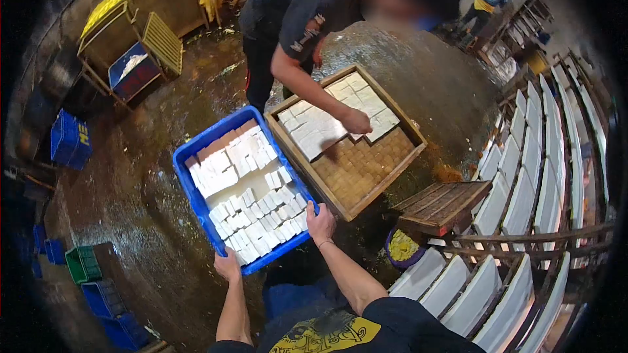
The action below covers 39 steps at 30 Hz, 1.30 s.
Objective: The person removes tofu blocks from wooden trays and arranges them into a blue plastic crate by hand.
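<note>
My left hand (227,265) is closed on the near left corner of a blue plastic crate (278,253). On the crate's near right corner, my right hand (320,223) grips the rim, thumb along the edge. Rows of white blocks that look like tofu (268,212) fill much of the crate, with a gap across the middle. Close beside its right side lies a wooden-framed tray (386,187) with a woven bottom. White tofu-like slabs (314,124) cover its far part, and another person's hand (356,121) touches them.
A person (307,6) bends over the tray opposite me. At right stand racks of white cloth-like sheets (517,202), a slatted wooden board (445,206) and a tub of yellow bits (402,247). Green and blue crates (82,265) line the left. The floor is wet.
</note>
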Available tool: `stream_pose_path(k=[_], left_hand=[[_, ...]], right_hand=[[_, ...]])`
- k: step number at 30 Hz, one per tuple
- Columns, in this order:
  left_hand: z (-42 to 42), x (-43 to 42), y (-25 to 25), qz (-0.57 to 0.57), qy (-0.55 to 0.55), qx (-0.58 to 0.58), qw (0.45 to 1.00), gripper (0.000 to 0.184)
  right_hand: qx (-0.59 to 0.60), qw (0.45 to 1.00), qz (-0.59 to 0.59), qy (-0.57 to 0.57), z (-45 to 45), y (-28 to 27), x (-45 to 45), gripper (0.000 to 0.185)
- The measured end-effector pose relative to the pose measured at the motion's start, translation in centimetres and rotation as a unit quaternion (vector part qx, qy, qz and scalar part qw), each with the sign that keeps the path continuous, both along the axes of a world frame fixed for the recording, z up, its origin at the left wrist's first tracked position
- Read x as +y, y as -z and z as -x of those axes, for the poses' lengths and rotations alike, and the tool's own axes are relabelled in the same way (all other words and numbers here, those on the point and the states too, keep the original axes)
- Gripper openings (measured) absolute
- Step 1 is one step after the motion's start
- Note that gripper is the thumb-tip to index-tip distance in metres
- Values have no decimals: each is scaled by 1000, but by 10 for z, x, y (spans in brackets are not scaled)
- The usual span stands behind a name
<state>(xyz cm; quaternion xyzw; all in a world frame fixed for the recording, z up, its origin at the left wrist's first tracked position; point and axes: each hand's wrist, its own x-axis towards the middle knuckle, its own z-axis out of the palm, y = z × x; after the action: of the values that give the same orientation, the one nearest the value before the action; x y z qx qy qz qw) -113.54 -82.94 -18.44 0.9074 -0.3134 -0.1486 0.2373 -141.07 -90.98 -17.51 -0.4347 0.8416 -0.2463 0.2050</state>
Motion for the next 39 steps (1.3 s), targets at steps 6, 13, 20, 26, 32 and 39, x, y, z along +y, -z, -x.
stream_pose_path(k=[6,13,20,26,32,39], left_hand=[[0,1,3,1,-1,21,1000,34],[-3,2,6,-1,12,13,1000,35],[-2,3,4,1,9,-3,1000,35],[5,0,-7,-30,1,5,1000,36],[-1,3,10,-1,13,-17,1000,37],[-5,4,19,11,30,-13,999,40]], right_hand=[[1,999,35,5,0,-5,1,42],[-5,1000,15,20,-1,-3,2,40],[0,1000,5,16,0,-5,2,40],[2,999,23,23,0,-6,3,39],[8,999,41,27,2,3,2,38],[12,999,47,20,3,0,3,37]])
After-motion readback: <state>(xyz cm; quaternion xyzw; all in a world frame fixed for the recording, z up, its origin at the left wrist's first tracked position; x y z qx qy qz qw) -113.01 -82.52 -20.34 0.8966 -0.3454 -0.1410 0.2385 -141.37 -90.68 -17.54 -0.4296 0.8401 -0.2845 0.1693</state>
